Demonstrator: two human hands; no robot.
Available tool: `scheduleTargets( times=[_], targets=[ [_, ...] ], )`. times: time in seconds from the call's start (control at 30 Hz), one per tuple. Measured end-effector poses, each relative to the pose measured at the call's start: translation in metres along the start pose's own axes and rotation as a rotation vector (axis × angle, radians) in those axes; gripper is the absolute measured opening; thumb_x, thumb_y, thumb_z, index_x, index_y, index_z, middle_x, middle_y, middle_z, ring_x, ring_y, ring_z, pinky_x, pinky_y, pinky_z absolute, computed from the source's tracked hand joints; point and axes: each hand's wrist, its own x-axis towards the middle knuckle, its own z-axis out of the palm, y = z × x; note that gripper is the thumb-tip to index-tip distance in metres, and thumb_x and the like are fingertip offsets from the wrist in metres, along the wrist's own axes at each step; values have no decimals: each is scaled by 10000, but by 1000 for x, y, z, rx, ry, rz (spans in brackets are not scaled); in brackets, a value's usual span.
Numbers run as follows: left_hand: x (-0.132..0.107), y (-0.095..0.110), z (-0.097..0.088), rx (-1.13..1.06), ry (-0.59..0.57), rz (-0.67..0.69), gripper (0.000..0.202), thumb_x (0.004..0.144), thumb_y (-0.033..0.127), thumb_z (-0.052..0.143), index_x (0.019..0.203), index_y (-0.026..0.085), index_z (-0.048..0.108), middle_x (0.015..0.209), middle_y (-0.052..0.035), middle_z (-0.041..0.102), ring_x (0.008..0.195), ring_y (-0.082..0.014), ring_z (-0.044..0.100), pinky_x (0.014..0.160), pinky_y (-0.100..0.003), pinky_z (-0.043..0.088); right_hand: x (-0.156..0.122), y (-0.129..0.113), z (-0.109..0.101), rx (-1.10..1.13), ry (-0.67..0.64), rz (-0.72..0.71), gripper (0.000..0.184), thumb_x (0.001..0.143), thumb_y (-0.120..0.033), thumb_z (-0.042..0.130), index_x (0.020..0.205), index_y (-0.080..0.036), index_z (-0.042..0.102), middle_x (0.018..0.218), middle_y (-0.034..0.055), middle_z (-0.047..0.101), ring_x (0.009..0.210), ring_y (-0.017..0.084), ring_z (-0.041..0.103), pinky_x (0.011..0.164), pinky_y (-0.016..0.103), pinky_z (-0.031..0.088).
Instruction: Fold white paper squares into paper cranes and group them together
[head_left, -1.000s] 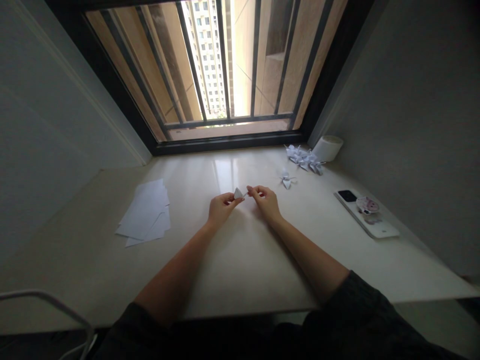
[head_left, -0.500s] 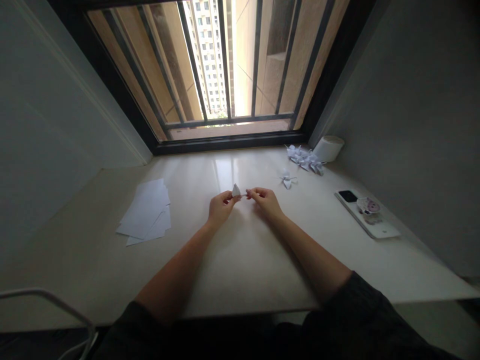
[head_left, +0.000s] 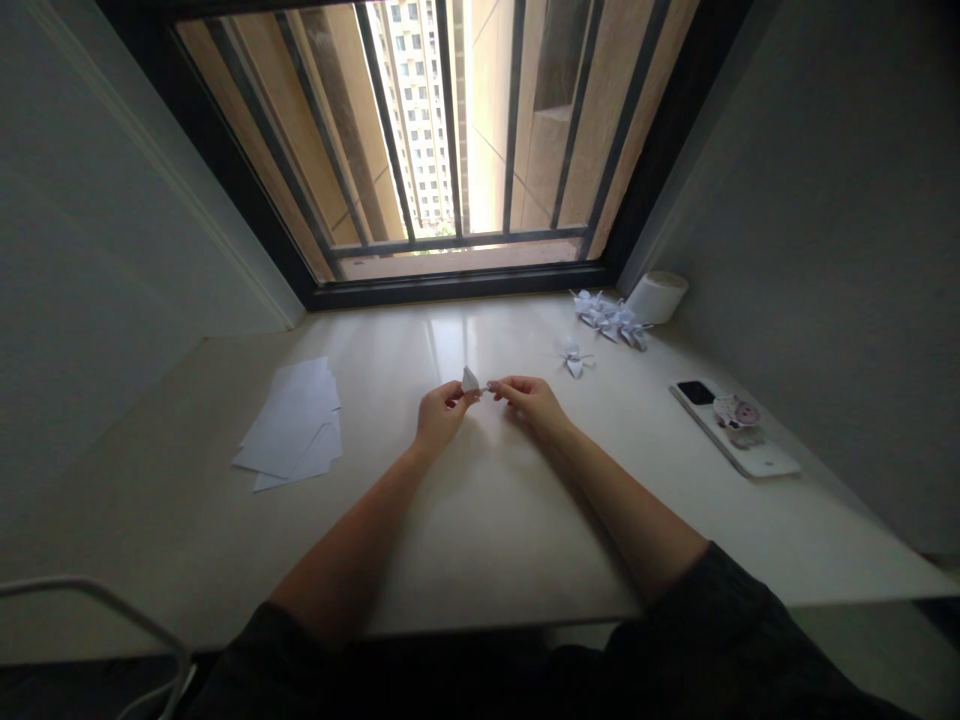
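Your left hand (head_left: 442, 415): fingers curled in, thumb and fingertips pinching small folded white paper (head_left: 469, 380); pointed part juts above fingertips. Your right hand (head_left: 532, 403): thumb and fingers pinched together on thin end of same piece, just right of left fingertips. Piece thus between your two hands, over pale countertop (head_left: 480, 520). Well left of your left hand: overlapping white sheets (head_left: 289, 420). Near, beyond your right hand: single folded paper figure (head_left: 574, 363); farther out, cluster of similar figures (head_left: 611, 320) beside white roll (head_left: 660, 297). Well right of your right hand: phone (head_left: 757, 456), back up, round grip attached.
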Motion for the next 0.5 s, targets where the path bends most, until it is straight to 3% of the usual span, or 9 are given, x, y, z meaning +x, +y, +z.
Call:
scheduleTargets(
  times=[0.27, 0.37, 0.5],
  targets=[
    [0, 4, -1, -56, -18, 3, 259, 744, 411, 628, 680, 160, 651, 681, -17, 661, 640, -131, 564, 589, -231, 398, 3, 6, 3, 288, -137, 155, 279, 626, -461, 726, 656, -194, 649, 619, -15, 598, 530, 94, 447, 517, 241, 300],
    [1, 3, 0, -100, -13, -21, 258, 738, 408, 631, 678, 158, 656, 677, -22, 664, 642, -136, 578, 594, -234, 409, 3, 7, 3, 182, -82, 70, 296, 669, -488, 684, 663, -194, 651, 609, -12, 599, 530, 103, 461, 525, 248, 322],
    [1, 3, 1, -128, 21, -58, 260, 721, 410, 647, 674, 156, 669, 673, -33, 670, 642, -145, 600, 596, -237, 421, 0, 3, 2, -87, 112, -186, 278, 715, -475, 654, 789, -209, 687, 727, 13, 654, 649, 143, 550, 599, 275, 399]
  ],
)
